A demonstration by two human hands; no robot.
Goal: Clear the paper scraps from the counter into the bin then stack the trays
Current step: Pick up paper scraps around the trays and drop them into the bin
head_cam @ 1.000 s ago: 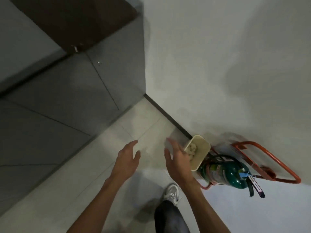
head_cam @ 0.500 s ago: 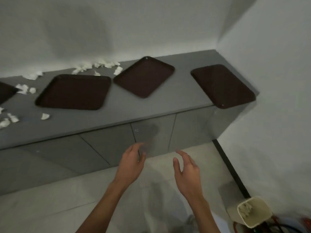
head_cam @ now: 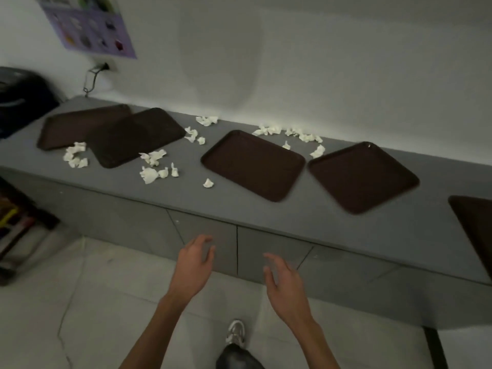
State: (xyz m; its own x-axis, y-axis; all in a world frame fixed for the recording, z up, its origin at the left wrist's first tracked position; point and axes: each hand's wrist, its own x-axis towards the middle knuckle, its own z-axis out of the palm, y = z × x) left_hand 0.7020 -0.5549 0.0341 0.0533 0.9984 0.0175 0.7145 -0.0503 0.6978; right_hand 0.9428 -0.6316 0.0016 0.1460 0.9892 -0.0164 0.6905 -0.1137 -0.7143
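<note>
The left hand (head_cam: pixel 195 265) and right hand (head_cam: pixel 286 283) are hovering empty, fingers relaxed, near the bench (head_cam: pixel 292 217). Paper scraps (head_cam: pixel 153 166) are lying among the trays (head_cam: pixel 253 163); a careless scoop would be scattering them onto the floor (head_cam: pixel 106 288).

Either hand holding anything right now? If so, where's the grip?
Nothing is held. The left hand and the right hand are both empty and loosely open, in front of the cabinet doors; the paper scraps lie on the counter.
</note>
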